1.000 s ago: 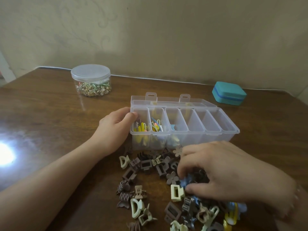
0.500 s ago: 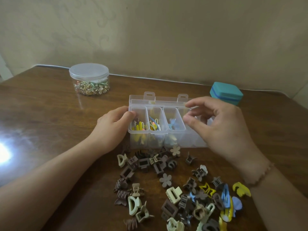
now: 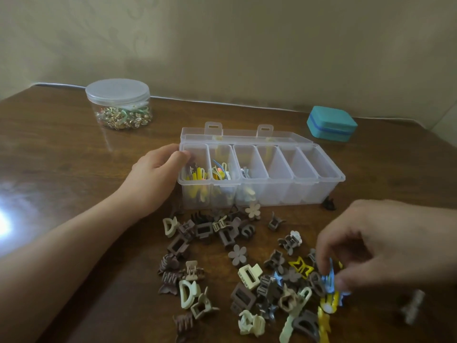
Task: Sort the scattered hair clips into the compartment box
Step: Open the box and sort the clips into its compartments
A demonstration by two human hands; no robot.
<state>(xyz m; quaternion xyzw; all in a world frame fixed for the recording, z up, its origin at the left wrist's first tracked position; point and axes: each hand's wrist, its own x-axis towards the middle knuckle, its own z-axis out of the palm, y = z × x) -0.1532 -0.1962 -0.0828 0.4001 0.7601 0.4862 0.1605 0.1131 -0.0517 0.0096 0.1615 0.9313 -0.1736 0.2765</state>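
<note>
**Two hands at a clear compartment box above a spread of hair clips**

At far left on the brown wooden surface (image 3: 61, 157), near the wall, stands a lidded clear round jar (image 3: 118, 104) of gold and green trinkets. The left hand (image 3: 155, 179) rests with curled fingers gripping the left end of the open clear compartment box (image 3: 259, 174); its three leftmost compartments hold colourful clips. In front of the box lie scattered hair clips (image 3: 222, 263), mostly brown, beige and cream claws and flowers. A teal case (image 3: 332, 126) sits behind the box's right end. At right, the blurred right hand (image 3: 385, 246) pinches a blue clip (image 3: 330, 280) among yellow ones
</note>
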